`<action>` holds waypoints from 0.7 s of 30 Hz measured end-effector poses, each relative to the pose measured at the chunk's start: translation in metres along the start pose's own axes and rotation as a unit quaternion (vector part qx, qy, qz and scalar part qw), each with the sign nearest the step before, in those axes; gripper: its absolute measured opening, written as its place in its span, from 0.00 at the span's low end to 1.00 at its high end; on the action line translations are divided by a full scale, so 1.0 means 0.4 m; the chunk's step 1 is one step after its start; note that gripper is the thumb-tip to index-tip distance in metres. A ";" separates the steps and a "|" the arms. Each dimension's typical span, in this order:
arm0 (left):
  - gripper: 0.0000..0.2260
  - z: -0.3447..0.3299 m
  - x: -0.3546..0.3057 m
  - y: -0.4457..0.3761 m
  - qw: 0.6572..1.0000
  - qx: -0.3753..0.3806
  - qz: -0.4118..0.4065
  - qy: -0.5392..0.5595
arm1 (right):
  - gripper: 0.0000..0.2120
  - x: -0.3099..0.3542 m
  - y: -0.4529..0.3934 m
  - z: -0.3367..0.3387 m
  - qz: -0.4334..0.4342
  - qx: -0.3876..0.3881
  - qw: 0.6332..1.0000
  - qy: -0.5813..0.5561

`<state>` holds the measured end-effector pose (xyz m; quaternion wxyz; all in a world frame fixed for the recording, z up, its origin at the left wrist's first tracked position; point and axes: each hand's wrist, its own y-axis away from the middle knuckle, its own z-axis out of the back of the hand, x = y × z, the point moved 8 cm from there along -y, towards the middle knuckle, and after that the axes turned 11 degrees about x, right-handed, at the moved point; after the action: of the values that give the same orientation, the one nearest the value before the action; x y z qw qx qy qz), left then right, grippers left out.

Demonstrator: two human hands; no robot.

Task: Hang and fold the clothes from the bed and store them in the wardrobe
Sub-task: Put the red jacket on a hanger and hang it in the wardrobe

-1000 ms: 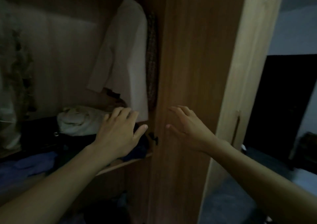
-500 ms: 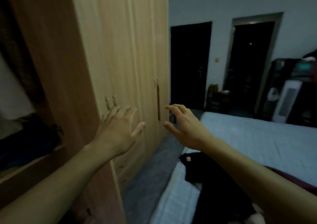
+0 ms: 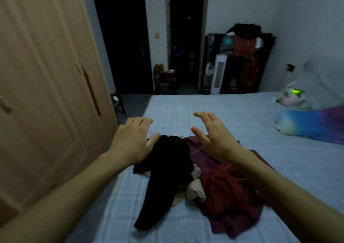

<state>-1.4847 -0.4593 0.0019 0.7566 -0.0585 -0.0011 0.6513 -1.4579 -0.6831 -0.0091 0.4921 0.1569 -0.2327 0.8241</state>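
A heap of clothes lies on the near part of the light blue checked bed (image 3: 232, 112). It holds a black garment (image 3: 165, 170), a dark red garment (image 3: 230, 192) and a small beige piece (image 3: 195, 188) between them. My left hand (image 3: 133, 140) hovers above the black garment's far end, fingers loosely bent and empty. My right hand (image 3: 212, 133) is held over the dark red garment, fingers spread and slightly curved, holding nothing. The light wood wardrobe (image 3: 46, 86) fills the left, its doors seen here closed.
A narrow floor strip runs between wardrobe and bed. Two dark doorways (image 3: 122, 38) stand at the far wall, with a white tower appliance (image 3: 219, 73) and a dark rack piled with clothes (image 3: 243, 56) beside them. A colourful pillow (image 3: 312, 125) and a plastic bag (image 3: 290, 95) lie at the bed's right.
The view has swung right from the open wardrobe interior to the bed. Both empty hands have come along and now hover over the clothes heap.
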 end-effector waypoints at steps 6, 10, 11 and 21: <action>0.26 -0.087 -0.072 -0.107 0.996 0.011 -0.067 0.057 | 0.24 -0.125 0.038 0.005 -0.080 -0.004 0.996 0.037; 0.25 -0.131 -0.049 -0.173 0.991 0.023 -0.100 0.083 | 0.24 -0.159 0.036 0.014 -0.122 -0.014 0.991 0.060; 0.25 -0.146 -0.042 -0.192 0.990 0.029 -0.109 0.086 | 0.24 -0.165 0.039 0.014 -0.130 -0.016 0.989 0.064; 0.21 -0.285 -0.150 -0.275 0.971 0.107 -0.169 0.131 | 0.22 -0.307 0.120 0.047 -0.214 -0.022 0.972 0.096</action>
<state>-1.3767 -0.5444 -0.0969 0.8511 -0.0610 0.1575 0.4970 -1.4423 -0.8034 -0.0641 0.6802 0.1122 -0.1641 0.7056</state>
